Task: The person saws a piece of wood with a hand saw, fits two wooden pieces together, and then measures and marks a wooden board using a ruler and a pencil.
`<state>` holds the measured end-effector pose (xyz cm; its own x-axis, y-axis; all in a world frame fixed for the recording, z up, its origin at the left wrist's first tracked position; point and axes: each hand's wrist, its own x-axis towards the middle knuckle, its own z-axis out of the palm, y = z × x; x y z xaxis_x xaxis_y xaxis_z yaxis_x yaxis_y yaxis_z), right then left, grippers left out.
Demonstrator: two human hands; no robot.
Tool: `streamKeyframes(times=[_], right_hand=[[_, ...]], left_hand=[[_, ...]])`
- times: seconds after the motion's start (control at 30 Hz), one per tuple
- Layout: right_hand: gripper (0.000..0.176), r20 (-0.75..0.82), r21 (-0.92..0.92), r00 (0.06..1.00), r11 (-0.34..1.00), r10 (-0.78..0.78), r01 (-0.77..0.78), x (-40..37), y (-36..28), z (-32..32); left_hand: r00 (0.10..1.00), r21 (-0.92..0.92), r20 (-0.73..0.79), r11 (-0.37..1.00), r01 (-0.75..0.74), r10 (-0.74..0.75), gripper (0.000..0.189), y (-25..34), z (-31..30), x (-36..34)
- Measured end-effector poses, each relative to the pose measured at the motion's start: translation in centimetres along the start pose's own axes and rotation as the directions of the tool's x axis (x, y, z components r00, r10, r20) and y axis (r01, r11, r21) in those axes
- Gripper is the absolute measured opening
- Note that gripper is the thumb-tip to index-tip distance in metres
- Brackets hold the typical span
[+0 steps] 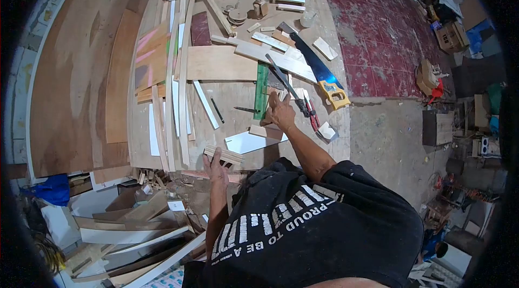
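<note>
At the front edge of the workbench, my left hand (217,168) is closed round a small stack of wood strips (224,154). Farther right, my right hand (282,111) reaches over small wood pieces beside a green ruler (261,90); whether its fingers hold anything is hard to make out. A dark pencil-like tool (246,109) lies left of the ruler. Just right of my right hand are a long dark metal tool (286,81) and red-handled pliers (312,115). In front of it lies a white board (254,142) with a wood block (266,131) on it.
A handsaw (334,95) with a yellow handle lies at the right of the workbench (211,93). Long wood strips (185,109) run along its left side. White and wooden offcuts (130,228) are heaped below on the left. Boxes (452,37) stand at the far right.
</note>
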<state>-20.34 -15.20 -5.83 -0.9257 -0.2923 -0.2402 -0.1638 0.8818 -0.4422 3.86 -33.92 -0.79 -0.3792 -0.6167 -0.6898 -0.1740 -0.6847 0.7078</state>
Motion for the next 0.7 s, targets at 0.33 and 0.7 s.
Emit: streamKeyframes(times=[0.33,0.7], right_hand=[[0.083,0.038,-0.012,0.999,1.000,-0.007,0.007,0.4,-0.1,-0.4],[0.085,-0.136,0.530,0.991,0.845,-0.002,0.074,1.9,3.4,-0.5]], left_hand=[[0.974,0.032,0.205,0.994,-0.101,0.092,0.049,1.9,3.1,-1.5],[0.983,0.126,0.123,0.980,-0.152,0.137,0.052,3.0,3.0,-1.9]])
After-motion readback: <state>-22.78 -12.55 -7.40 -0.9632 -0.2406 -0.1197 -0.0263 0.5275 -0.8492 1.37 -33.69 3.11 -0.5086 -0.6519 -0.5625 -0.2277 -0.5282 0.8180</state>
